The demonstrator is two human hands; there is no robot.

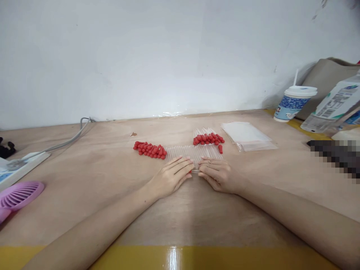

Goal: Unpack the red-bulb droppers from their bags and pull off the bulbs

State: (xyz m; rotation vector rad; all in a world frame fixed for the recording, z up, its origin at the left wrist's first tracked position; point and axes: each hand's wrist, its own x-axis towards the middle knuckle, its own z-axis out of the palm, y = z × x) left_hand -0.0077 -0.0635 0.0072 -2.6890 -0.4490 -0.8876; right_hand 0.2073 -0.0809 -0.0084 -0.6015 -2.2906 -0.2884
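Note:
My left hand (pixel 176 174) and my right hand (pixel 215 173) rest at the near edge of a row of clear thin tubes (pixel 191 150). The fingers of both hands lie fairly flat, and a bit of red shows by the left fingertips between them. What the fingertips hold, if anything, is hidden. A pile of red bulbs (pixel 150 150) lies left of the tubes. Behind the row sits a bundle of red-bulbed droppers (pixel 208 138), their clear stems pointing toward the wall. One single red bulb (pixel 220 149) is at the row's right end.
Clear plastic bags (pixel 247 133) lie to the right rear. Farther right stand a lidded cup (pixel 292 105), a plastic bottle (pixel 332 103) and a grey bag (pixel 323 80). At the left are a pink fan (pixel 21 195), a white power strip (pixel 25 168) and a grey cable (pixel 67 141).

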